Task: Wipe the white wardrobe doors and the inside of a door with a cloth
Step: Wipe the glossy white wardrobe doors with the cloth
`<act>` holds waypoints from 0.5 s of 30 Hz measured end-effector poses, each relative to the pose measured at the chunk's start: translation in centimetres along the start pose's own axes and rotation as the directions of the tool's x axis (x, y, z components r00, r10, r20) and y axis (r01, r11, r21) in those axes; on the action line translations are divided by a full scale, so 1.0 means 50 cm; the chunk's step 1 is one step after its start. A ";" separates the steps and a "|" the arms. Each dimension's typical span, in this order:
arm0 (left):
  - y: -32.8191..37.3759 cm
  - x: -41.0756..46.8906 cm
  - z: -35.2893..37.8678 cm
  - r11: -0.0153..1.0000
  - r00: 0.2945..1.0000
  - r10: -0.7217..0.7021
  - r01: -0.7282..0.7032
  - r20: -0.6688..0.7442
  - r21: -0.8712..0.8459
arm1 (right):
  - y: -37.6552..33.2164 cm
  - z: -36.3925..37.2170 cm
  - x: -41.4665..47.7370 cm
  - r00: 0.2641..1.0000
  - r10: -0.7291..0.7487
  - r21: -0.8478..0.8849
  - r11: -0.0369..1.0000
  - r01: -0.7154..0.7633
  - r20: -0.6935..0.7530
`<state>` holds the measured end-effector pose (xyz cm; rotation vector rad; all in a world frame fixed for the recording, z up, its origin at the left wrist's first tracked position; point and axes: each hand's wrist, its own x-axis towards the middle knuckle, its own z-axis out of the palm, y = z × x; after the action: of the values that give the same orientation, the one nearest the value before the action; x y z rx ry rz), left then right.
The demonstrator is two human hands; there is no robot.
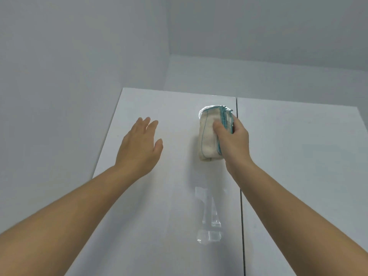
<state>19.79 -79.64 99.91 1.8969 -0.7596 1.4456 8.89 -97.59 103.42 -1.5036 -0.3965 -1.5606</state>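
Two glossy white wardrobe doors fill the view, the left door [171, 192] and the right door [298, 176], split by a thin dark gap. My right hand [235, 140] grips a folded cream cloth with blue stitched edges [209, 136] and presses it against the upper part of the left door, just beside the gap. My left hand [139, 146] rests flat on the same door further left, fingers spread, holding nothing. Both doors look shut; their inner sides are hidden.
A pale grey wall [59, 56] stands to the left of the wardrobe, and the ceiling or upper wall [258, 36] rises above its top edge. A bright reflection [209, 216] shines on the left door below the cloth.
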 end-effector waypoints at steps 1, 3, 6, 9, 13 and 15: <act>-0.006 0.010 -0.003 0.999 1.000 0.010 -0.010 -0.006 0.033 | -0.005 0.000 0.024 0.999 -0.029 -0.046 0.999 0.028 -0.031; -0.021 0.038 -0.011 0.997 0.999 0.014 -0.011 -0.038 0.070 | -0.019 -0.004 0.081 0.992 -0.102 -0.143 0.986 0.090 -0.081; -0.047 0.069 -0.030 0.993 0.996 -0.034 0.043 -0.087 0.107 | -0.029 -0.018 0.153 0.968 -0.231 -0.320 0.929 0.188 -0.102; -0.070 0.093 -0.045 0.981 0.992 -0.051 0.072 -0.117 0.183 | -0.024 -0.030 0.211 0.935 -0.340 -0.520 0.820 0.241 -0.102; -0.094 0.115 -0.049 0.946 0.993 -0.018 0.055 -0.117 0.319 | -0.026 -0.034 0.253 0.889 -0.454 -0.785 0.572 0.239 -0.061; -0.103 0.124 -0.052 0.929 0.993 0.003 0.040 -0.117 0.367 | -0.023 -0.031 0.265 0.877 -0.480 -0.859 0.459 0.226 -0.025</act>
<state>23.58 -74.79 105.76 2.0621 -0.4332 1.7672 9.01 -103.11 115.61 -1.9441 0.3118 -2.4964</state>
